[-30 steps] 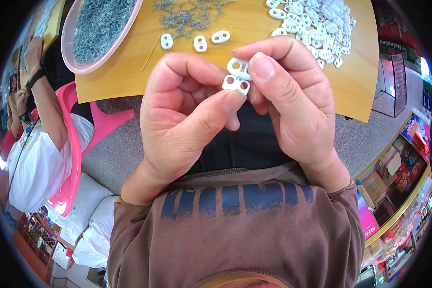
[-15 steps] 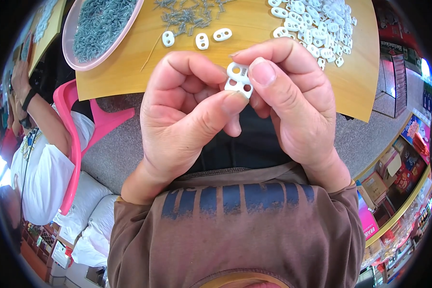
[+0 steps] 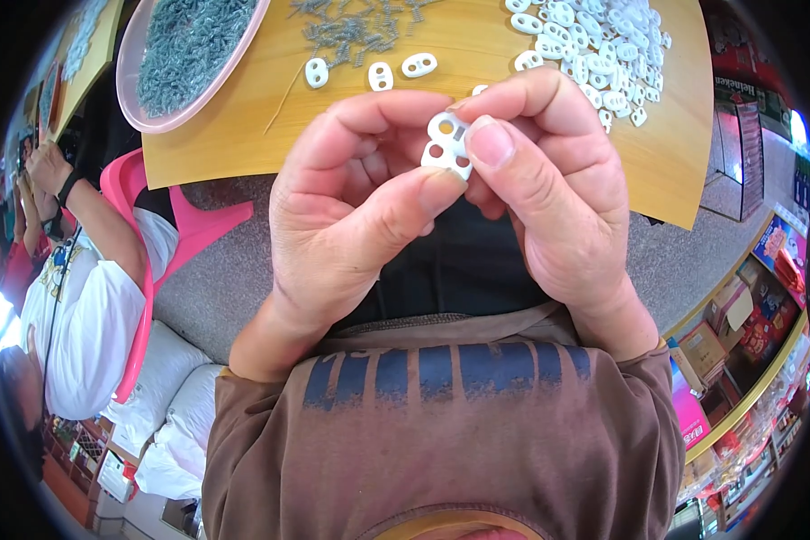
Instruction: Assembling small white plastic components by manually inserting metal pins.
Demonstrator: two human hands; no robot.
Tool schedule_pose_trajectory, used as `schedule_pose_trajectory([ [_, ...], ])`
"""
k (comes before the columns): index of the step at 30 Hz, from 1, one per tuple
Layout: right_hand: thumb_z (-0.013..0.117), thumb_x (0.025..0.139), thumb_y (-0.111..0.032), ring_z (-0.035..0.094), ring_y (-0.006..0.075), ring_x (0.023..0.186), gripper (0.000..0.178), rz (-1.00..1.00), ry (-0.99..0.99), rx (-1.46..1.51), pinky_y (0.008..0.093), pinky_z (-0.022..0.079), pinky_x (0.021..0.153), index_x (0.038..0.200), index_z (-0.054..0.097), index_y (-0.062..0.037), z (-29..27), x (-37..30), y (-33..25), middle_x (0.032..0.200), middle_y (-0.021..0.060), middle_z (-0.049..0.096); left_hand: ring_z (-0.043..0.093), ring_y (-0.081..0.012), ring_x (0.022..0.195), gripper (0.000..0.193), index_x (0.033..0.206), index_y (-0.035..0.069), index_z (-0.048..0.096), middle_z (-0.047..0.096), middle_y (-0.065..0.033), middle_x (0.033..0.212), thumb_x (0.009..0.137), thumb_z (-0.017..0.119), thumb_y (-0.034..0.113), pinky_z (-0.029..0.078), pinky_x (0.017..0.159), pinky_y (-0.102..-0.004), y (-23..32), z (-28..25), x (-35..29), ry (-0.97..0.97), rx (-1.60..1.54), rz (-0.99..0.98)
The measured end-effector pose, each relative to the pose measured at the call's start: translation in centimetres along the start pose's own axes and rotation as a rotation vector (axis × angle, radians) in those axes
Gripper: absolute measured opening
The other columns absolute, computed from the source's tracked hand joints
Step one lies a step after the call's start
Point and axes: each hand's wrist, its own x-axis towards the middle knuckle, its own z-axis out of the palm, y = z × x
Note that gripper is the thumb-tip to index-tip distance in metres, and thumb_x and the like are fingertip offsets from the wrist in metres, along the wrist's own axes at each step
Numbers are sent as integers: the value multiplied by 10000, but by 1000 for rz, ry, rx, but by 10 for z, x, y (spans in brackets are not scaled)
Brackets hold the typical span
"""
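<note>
Little has shifted since half a second ago: both hands stay raised together, close to the chest. Left hand [image 3: 351,225] and right hand [image 3: 549,198] pinch one small white two-hole plastic piece [image 3: 447,144] between thumbs and forefingers, above the near edge of the wooden table [image 3: 243,135]. Behind lie three loose white pieces [image 3: 378,74], a white heap [image 3: 594,45], and a pink bowl [image 3: 130,63] of grey springs.

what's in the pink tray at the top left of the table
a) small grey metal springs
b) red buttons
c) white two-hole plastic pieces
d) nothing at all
a: the pink tray is heaped with small grey metal springs, while the white two-hole pieces lie loose on the wooden table and one sits between both hands' fingertips.
</note>
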Motion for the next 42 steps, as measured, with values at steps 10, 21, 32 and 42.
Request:
schedule_pose_trajectory([
  [10, 525, 828, -120, 459, 37, 620, 156, 20, -9, 34, 155, 365, 534, 941, 488, -19, -1, 1, 4, 806, 34, 558, 445, -32, 580, 411, 1064, -45, 446, 548, -47, 846, 742, 639, 123, 386, 547, -137, -3, -2, 1, -3, -104, -9],
  [21, 528, 822, -107, 460, 41, 620, 161, 35, -63, 88, 157, 360, 529, 952, 489, -20, 1, -1, 0, 769, 24, 537, 546, -86, 661, 327, 1073, -42, 473, 582, -92, 868, 768, 587, -4, 414, 531, -146, -5, -18, -4, -121, -12, 57],
  [32, 580, 782, -90, 476, 53, 655, 242, 18, -119, 80, 163, 367, 549, 991, 482, -16, -2, -3, -1, 820, 55, 556, 539, -80, 681, 317, 1066, -27, 470, 572, -85, 883, 775, 588, 16, 428, 527, -160, -10, -16, -6, -151, -152, 101],
  [42, 575, 780, -119, 459, 53, 629, 202, 108, -63, 75, 172, 347, 521, 951, 514, -31, -6, -2, 2, 791, 44, 555, 558, -118, 697, 309, 1083, -34, 451, 566, -110, 896, 794, 554, 2, 429, 525, -166, -16, -14, -7, -135, -159, 128],
])
